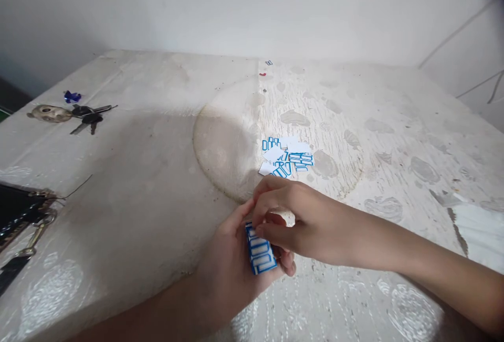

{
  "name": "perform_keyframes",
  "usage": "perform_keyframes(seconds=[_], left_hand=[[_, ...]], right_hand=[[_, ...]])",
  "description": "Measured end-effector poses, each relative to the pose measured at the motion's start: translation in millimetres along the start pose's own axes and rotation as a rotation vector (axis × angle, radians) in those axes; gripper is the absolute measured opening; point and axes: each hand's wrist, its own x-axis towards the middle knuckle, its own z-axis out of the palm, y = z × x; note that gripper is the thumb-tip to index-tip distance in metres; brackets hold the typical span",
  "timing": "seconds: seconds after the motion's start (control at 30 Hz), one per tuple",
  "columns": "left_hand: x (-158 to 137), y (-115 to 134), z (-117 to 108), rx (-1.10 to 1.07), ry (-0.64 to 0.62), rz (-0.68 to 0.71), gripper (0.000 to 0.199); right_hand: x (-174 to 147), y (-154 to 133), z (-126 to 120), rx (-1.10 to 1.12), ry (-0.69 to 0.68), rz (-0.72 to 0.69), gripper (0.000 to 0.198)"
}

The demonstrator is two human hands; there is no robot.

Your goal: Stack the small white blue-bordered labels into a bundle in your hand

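Note:
A small white card [261, 250] printed with blue rounded outlines lies in the palm of my left hand [232, 260], whose fingers curl round its far side. I cannot make out whether it is one card or a stack. My right hand [295, 211] reaches over from the right, its thumb and fingers pinched at the card's upper end and partly hiding it. Just beyond my hands a loose pile of similar small cards [301, 159] lies on the table, some blank side up, others showing blue outlines.
A plastic-covered table [157, 184] meets a white wall at the back. Keys [90, 115] with a pale fob and a blue scrap [72, 96] lie at the left. A black bag [19, 216] with a metal clasp sits nearer. White paper [482, 232] lies at the right.

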Motion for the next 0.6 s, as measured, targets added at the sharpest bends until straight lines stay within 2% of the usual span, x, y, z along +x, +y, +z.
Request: perform_keyframes(seconds=[0.1, 0.23, 0.37, 0.43, 0.53, 0.6], left_hand=[[0.6, -0.8, -2.0, -0.021, -0.009, -0.012, 0.037], [-0.8, -0.7, -5.9, -0.062, 0.009, -0.072, 0.047], [-2.1, 0.5, -6.4, -0.076, 0.012, -0.090, 0.045], [-1.7, 0.6, -4.7, -0.075, 0.018, -0.082, 0.044], [-0.6, -0.2, -2.4, -0.053, 0.033, -0.050, 0.044], [0.1, -1.0, -2.2, -0.045, 0.020, -0.033, 0.046]], right_hand=[[1.4, -3.2, -1.7, 0.062, 0.057, -0.001, 0.012], [5.8, -7.5, -11.8, -0.085, 0.223, -0.074, 0.012], [9.8, -6.2, -18.0, -0.131, 0.270, -0.122, 0.016], [9.1, -5.0, -15.7, -0.128, 0.249, -0.132, 0.016], [5.0, -3.6, -7.3, -0.091, 0.101, -0.104, 0.026], [2.2, -2.4, -1.7, -0.095, 0.056, -0.096, 0.030]])
